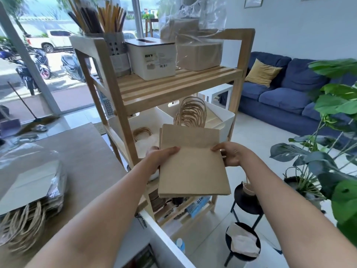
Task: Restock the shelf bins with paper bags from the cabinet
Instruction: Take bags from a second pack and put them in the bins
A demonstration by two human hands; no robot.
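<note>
Two hands on one stack — that's your state. Biggest thing in front of you is the wooden shelf unit [173,89], slatted top tier at upper centre. Right of it, well apart, a blue sofa [289,93] with a yellow cushion [261,72], and a big leafy plant [332,117] at your far right. To your left, a brown counter [81,151] carrying a pack of handled paper bags in clear wrap [31,194].

Shelf's middle tier holds two white bins side by side: left bin [123,122] has a few twine-like handles showing inside, right bin [224,120] has upright bags with looped handles [190,113] sticking up. Top tier: white lidded box [151,59], a grey holder of straws or sticks [117,53] to its left, a wrapped stack of brown paper [199,53] to its right.

Your stack of flat brown paper bags [193,167] is held in the air just in front of the middle tier, overlapping both bins from this view — can't tell which bin it's over. Left hand [160,157] grips the stack's left edge, thumb on top. Right hand [230,153] pinches the right edge, fingers curled behind.
</note>
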